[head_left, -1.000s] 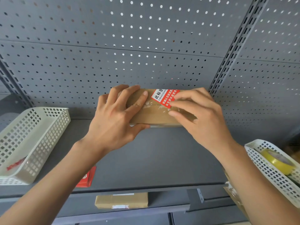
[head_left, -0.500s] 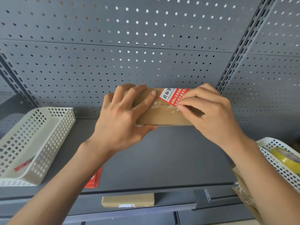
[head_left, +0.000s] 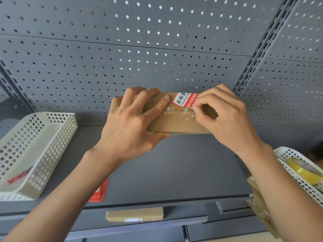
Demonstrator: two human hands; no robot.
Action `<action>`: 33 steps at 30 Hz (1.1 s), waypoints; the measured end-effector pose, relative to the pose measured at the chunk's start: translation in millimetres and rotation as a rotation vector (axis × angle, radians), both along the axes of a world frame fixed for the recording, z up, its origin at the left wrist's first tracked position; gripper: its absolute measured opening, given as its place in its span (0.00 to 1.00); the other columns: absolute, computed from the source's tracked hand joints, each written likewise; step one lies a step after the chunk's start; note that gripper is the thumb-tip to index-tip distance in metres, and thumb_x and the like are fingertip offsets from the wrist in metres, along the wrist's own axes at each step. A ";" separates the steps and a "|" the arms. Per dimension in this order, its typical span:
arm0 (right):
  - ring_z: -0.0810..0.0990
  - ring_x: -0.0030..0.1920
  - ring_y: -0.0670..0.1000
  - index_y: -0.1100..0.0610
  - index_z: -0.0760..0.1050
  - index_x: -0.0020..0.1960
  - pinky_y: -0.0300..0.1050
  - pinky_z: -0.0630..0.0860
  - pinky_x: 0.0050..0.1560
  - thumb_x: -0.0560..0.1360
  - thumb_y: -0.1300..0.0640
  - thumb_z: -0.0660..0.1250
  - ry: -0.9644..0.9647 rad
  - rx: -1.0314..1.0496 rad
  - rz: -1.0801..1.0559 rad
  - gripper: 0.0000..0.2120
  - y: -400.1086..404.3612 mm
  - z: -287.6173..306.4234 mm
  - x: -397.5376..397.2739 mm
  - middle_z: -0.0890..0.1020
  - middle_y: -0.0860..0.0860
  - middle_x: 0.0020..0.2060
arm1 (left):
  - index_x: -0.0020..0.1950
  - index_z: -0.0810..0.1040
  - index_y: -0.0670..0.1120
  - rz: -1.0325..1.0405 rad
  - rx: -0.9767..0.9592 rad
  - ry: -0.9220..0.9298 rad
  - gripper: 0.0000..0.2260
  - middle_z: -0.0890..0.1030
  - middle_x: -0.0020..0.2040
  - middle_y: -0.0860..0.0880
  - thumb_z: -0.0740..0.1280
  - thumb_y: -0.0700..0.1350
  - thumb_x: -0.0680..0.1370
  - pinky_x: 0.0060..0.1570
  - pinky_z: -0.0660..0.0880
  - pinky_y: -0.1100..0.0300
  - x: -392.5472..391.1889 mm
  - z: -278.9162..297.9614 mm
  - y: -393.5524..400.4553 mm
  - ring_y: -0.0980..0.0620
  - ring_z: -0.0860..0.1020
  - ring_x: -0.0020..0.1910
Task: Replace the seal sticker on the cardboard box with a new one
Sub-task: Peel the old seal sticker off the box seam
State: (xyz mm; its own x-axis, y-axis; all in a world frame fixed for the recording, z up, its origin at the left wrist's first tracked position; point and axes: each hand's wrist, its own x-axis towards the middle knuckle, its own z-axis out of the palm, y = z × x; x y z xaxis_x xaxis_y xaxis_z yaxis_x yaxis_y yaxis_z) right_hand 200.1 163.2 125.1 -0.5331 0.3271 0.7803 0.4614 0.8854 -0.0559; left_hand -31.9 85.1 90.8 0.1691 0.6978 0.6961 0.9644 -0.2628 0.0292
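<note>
A flat brown cardboard box (head_left: 176,122) stands on the grey shelf against the pegboard, its seam facing me. A red and white seal sticker (head_left: 183,100) sits on its upper half, above the seam. My left hand (head_left: 132,123) grips the box's left end, fingers spread over its face, thumb under the lower edge. My right hand (head_left: 223,117) covers the box's right end; its thumb and forefinger pinch the sticker's lower right edge near the seam. White sticker residue shows around the seam.
A white perforated basket (head_left: 52,137) with a red scrap stands at the left. Another white basket (head_left: 295,173) at the right holds a yellow tape roll (head_left: 304,169). A red sticker pad (head_left: 99,191) lies near the shelf's front edge. A second cardboard box (head_left: 134,213) lies on the shelf below.
My right hand's fingers have curled from lying flat over the sticker into a pinch at its lower edge. The left hand keeps its hold on the box.
</note>
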 end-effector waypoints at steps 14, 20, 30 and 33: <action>0.75 0.40 0.50 0.65 0.77 0.44 0.44 0.73 0.42 0.77 0.66 0.68 0.024 -0.075 -0.059 0.03 -5.4 10.3 -5.0 0.80 0.52 0.41 | 0.72 0.76 0.51 -0.009 0.007 -0.001 0.36 0.77 0.69 0.46 0.73 0.66 0.68 0.52 0.73 0.43 -1.4 -0.4 -1.2 0.37 0.74 0.64; 0.76 0.42 0.48 0.61 0.74 0.51 0.48 0.75 0.44 0.81 0.63 0.65 0.043 -0.118 -0.083 0.01 -8.2 9.9 -8.8 0.81 0.54 0.44 | 0.72 0.76 0.51 -0.013 0.011 -0.005 0.36 0.77 0.69 0.45 0.73 0.65 0.68 0.52 0.73 0.43 -2.4 -0.5 -2.7 0.38 0.74 0.64; 0.78 0.44 0.61 0.68 0.82 0.48 0.56 0.75 0.45 0.77 0.75 0.59 -0.090 0.046 0.034 0.13 -0.1 -0.7 -6.4 0.82 0.60 0.47 | 0.72 0.76 0.51 -0.020 0.004 -0.009 0.36 0.77 0.69 0.46 0.73 0.66 0.67 0.52 0.74 0.42 -2.5 1.4 -2.9 0.37 0.74 0.64; 0.79 0.45 0.62 0.68 0.82 0.50 0.56 0.76 0.48 0.76 0.73 0.60 -0.101 0.031 0.041 0.12 -3.5 2.5 -3.8 0.82 0.61 0.48 | 0.72 0.76 0.51 -0.018 0.001 -0.010 0.36 0.77 0.69 0.46 0.73 0.65 0.67 0.52 0.74 0.42 -2.2 1.2 -3.2 0.38 0.74 0.65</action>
State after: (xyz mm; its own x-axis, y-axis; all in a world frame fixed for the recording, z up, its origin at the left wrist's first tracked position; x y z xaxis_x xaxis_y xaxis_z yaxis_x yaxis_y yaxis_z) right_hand 196.3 159.7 127.6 -0.6223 0.2795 0.7312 0.4265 0.9043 0.0173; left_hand -34.1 82.0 92.1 0.1744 0.6942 0.6984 0.9593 -0.2799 0.0387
